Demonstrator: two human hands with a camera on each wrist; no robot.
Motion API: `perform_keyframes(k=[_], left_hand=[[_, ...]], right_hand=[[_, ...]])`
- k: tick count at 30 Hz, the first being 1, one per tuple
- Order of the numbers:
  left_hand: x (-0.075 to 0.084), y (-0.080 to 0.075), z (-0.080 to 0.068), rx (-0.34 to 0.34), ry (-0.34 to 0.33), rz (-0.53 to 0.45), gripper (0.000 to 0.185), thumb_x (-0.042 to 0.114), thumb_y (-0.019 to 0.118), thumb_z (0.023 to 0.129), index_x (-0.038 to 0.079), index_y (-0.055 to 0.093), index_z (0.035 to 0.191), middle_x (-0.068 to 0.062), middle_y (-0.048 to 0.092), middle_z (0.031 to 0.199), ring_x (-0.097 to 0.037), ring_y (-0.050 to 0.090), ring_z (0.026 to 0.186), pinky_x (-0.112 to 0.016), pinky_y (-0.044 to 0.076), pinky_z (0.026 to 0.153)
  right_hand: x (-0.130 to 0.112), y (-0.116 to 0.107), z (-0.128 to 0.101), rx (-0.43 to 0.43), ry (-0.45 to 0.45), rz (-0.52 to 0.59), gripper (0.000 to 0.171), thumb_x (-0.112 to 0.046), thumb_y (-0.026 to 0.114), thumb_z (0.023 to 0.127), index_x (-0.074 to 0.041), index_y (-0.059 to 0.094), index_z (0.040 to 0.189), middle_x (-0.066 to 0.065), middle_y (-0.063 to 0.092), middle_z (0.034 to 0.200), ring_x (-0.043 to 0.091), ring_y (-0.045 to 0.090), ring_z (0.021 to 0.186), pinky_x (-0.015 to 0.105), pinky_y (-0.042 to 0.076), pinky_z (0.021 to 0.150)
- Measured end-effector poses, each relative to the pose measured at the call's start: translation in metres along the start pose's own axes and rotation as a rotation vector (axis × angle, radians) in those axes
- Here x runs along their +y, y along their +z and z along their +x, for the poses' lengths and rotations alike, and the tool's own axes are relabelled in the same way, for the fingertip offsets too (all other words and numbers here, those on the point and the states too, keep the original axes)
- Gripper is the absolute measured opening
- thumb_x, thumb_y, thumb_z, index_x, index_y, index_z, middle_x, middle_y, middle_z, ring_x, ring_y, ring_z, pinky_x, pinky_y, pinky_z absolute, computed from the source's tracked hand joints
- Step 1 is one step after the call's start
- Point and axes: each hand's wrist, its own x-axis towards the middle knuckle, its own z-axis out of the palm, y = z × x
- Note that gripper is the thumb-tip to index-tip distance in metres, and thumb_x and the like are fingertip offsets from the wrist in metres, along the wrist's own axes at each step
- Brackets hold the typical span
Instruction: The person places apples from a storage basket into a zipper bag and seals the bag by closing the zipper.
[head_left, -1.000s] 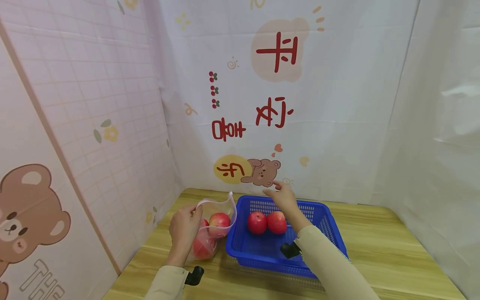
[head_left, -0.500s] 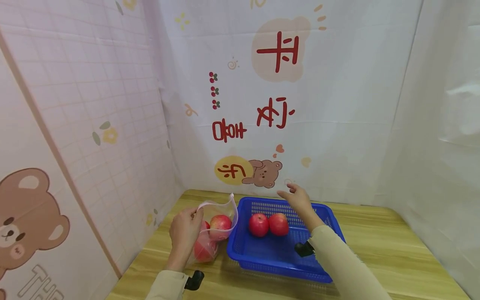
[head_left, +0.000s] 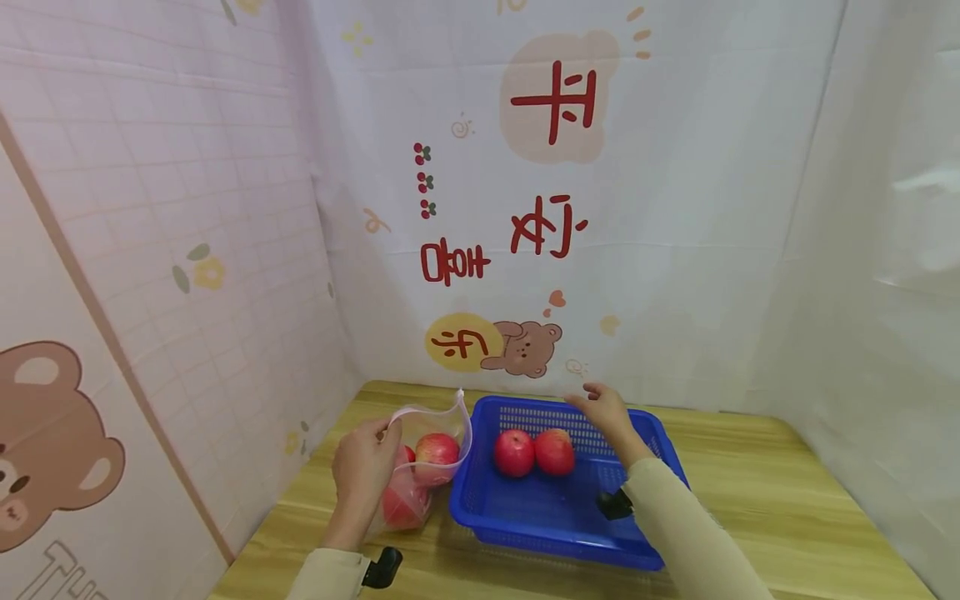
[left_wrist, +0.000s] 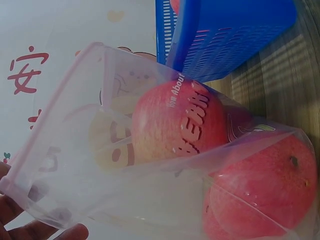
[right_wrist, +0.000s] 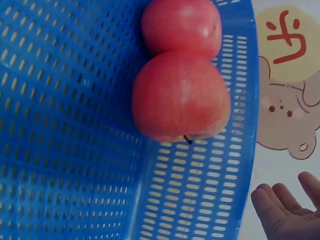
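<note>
My left hand (head_left: pixel 364 467) pinches the rim of a clear zip bag (left_wrist: pixel 75 165) with a pink edge, keeping its mouth spread. Inside the bag lie several red apples, among them one apple (head_left: pixel 437 457) near the top and another (left_wrist: pixel 265 185) lower down. To the right, a blue plastic basket (head_left: pixel 540 527) holds two red apples, a left one (head_left: pixel 513 452) and a right one (head_left: pixel 555 452), side by side near its back wall. Over the basket's back rim my right hand (head_left: pixel 609 414) hovers with relaxed fingers and nothing in them, as the right wrist view also shows.
Bag and basket stand next to each other on a wood-grain table (head_left: pixel 757 483). A white printed cloth (head_left: pixel 675 208) hangs behind the table, and another cloth (head_left: pixel 180 275) closes off the left side. Each wrist wears a small black camera.
My right hand has moved right and slightly down along the basket's back, away from above the two apples. The left hand still holds the bag in nearly the same place.
</note>
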Motion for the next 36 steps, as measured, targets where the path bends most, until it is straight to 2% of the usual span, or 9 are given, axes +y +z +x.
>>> perform_keyframes(k=[4,9,13,15,20,25,29,36], left_hand=[[-0.001,0.002,0.0,0.001,-0.005,0.003,0.025,0.027,0.062,0.094,0.011,0.079,0.1,-0.014,0.074,0.095,-0.034,0.068,0.087,-0.052,0.049,0.065],[-0.002,0.003,0.0,-0.004,-0.013,0.0,0.023,0.028,0.062,0.093,0.014,0.079,0.088,-0.011,0.074,0.094,-0.032,0.069,0.086,-0.05,0.049,0.063],[-0.002,0.004,0.002,-0.004,-0.006,0.006,0.025,0.028,0.062,0.093,0.015,0.072,0.074,-0.009,0.074,0.09,-0.03,0.068,0.082,-0.045,0.047,0.058],[-0.002,0.004,0.002,-0.004,-0.001,0.006,0.027,0.028,0.062,0.094,0.015,0.07,0.072,-0.009,0.074,0.09,-0.03,0.068,0.083,-0.045,0.048,0.059],[-0.002,0.003,0.003,-0.002,-0.012,-0.016,0.024,0.028,0.061,0.094,0.014,0.075,0.079,-0.01,0.074,0.094,-0.031,0.069,0.086,-0.05,0.05,0.064],[0.0,0.002,0.004,0.003,-0.012,-0.021,0.024,0.027,0.061,0.095,0.014,0.076,0.082,-0.011,0.074,0.095,-0.032,0.069,0.087,-0.05,0.049,0.064],[0.0,0.003,0.004,0.0,-0.006,-0.019,0.022,0.026,0.062,0.095,0.013,0.078,0.088,-0.011,0.074,0.096,-0.033,0.069,0.087,-0.051,0.049,0.065],[-0.002,0.005,0.004,0.005,-0.001,-0.013,0.021,0.026,0.063,0.094,0.012,0.079,0.09,-0.011,0.074,0.097,-0.033,0.069,0.088,-0.051,0.049,0.066]], right_hand=[[0.009,0.002,0.003,-0.025,0.017,-0.006,0.069,-0.034,0.066,0.094,0.008,0.042,0.144,0.036,0.041,0.143,0.05,0.042,0.131,0.058,0.036,0.106],[0.015,0.005,0.005,-0.072,0.035,0.02,0.071,-0.036,0.066,0.094,0.007,0.042,0.144,0.035,0.041,0.144,0.049,0.041,0.132,0.059,0.035,0.106],[0.019,0.008,0.007,-0.094,0.041,0.012,0.065,-0.033,0.067,0.094,0.008,0.046,0.141,0.034,0.046,0.141,0.049,0.044,0.13,0.059,0.036,0.105],[0.021,0.009,0.008,-0.094,0.042,0.0,0.061,-0.032,0.067,0.094,0.007,0.05,0.137,0.032,0.05,0.138,0.048,0.046,0.128,0.059,0.037,0.105],[0.026,0.014,0.011,-0.115,0.032,-0.032,0.057,-0.031,0.068,0.094,0.007,0.055,0.134,0.028,0.054,0.135,0.046,0.049,0.126,0.058,0.039,0.104],[0.027,0.016,0.014,-0.164,0.016,-0.053,0.061,-0.031,0.068,0.093,0.009,0.052,0.136,0.031,0.053,0.135,0.048,0.048,0.126,0.059,0.038,0.104],[0.031,0.017,0.012,-0.215,0.048,-0.076,0.064,-0.032,0.071,0.091,0.006,0.051,0.138,0.029,0.052,0.137,0.047,0.047,0.128,0.059,0.036,0.105],[0.038,0.019,0.009,-0.298,0.033,-0.06,0.071,-0.03,0.074,0.089,0.006,0.046,0.143,0.03,0.049,0.14,0.047,0.045,0.13,0.06,0.035,0.106]])
